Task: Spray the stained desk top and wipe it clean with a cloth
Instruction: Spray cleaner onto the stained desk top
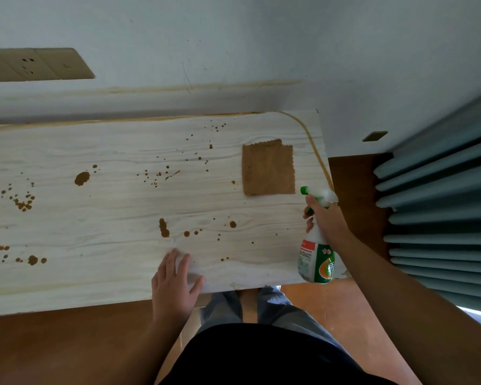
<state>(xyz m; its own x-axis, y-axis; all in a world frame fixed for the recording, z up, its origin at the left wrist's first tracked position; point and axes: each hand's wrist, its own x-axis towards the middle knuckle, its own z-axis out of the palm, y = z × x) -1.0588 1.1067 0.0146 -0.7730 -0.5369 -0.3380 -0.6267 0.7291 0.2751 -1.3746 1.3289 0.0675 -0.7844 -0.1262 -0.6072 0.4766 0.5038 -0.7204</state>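
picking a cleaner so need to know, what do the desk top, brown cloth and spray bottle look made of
Desk top: probably laminate or film printed with pale wood grain, matte. Cloth: brown textile, likely microfibre, fuzzy with zigzag edges. Spray bottle: whitish translucent plastic, glossy printed label, green nozzle tip.

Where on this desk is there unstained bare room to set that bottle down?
Two bare patches: the front strip of the desk top left of the left hand, and the back-left stretch along the wall edge. In front of the cloth, beside the spray bottle in the right hand, only tiny specks. Brown stains crowd the middle and left end.
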